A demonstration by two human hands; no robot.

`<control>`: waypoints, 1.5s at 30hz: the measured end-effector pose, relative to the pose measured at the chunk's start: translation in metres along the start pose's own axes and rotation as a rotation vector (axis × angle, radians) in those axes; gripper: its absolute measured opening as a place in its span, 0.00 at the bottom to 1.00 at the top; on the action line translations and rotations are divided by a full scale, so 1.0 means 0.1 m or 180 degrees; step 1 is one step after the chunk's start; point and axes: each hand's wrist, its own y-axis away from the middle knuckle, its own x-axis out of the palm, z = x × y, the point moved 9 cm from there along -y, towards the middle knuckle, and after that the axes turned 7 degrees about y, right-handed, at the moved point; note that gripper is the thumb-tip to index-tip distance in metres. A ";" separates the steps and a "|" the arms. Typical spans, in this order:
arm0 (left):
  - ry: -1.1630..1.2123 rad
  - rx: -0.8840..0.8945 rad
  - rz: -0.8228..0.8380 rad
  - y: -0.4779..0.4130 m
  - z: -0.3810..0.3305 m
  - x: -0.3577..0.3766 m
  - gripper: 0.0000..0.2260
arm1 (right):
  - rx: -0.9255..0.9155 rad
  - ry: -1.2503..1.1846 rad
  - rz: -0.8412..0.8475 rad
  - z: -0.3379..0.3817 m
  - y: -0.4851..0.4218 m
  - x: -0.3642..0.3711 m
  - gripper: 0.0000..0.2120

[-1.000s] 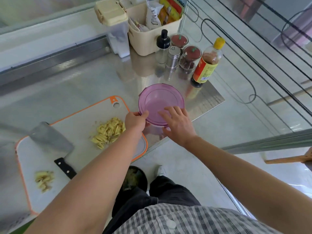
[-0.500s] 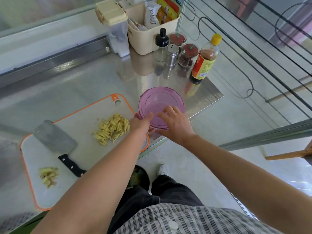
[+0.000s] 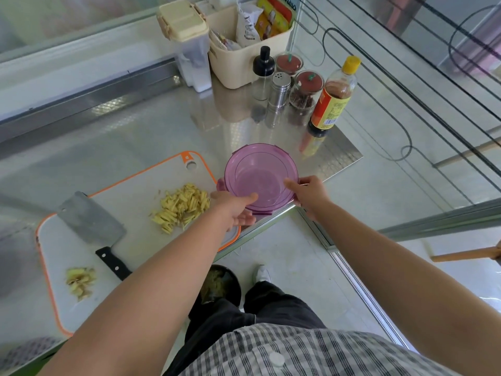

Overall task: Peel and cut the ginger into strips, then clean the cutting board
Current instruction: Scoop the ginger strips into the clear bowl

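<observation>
One table (image 3: 135, 126) carries one board (image 3: 135, 204). On the board lie one cleaver (image 3: 92, 218) and two ginger heaps: strips (image 3: 181, 207) and peel (image 3: 80, 280). One purple tub (image 3: 260, 175) is in view, and two hands, the left hand (image 3: 235, 210) and the right hand (image 3: 310, 192). At the back stand one basket (image 3: 244, 69), one lidded box (image 3: 189, 44), one black-capped bottle (image 3: 263, 74), one shaker (image 3: 279, 89), one sauce bottle (image 3: 334, 99) and two red-lidded jars — a far jar (image 3: 288, 63) and a near jar (image 3: 309, 85). One bin (image 3: 225, 283) stands on the floor (image 3: 298, 248).

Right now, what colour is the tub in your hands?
See-through purple tub, clearest in head view.
</observation>
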 end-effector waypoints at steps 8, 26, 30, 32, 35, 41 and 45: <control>0.0657 0.0400 -0.0043 0.02 -0.12 0.05 0.27 | 0.0105 -0.0657 -0.0065 -0.16 0.04 0.17 0.22; 0.0159 0.0745 0.0287 -0.08 -0.16 -0.01 0.14 | -0.0580 0.0420 -0.0323 0.21 -0.04 -0.05 0.16; 0.0000 0.0837 0.0317 -0.12 -0.22 -0.02 0.14 | -0.0397 0.0199 -0.0212 0.09 -0.07 -0.03 0.20; -0.0029 0.0885 0.0329 -0.12 -0.25 -0.03 0.14 | -0.0325 0.0029 -0.0139 0.03 -0.09 -0.04 0.20; -0.0026 0.1038 0.0321 -0.11 -0.26 -0.02 0.14 | -0.0272 -0.0133 -0.0056 -0.03 -0.08 -0.02 0.18; -0.0654 0.1475 -0.0072 -0.05 -0.37 -0.06 0.24 | -0.0257 -0.0189 0.0043 -0.08 -0.04 0.03 0.21; -0.0752 0.1096 -0.0433 -0.01 -0.32 -0.08 0.44 | -0.0159 -0.0520 0.0136 -0.12 0.00 0.12 0.13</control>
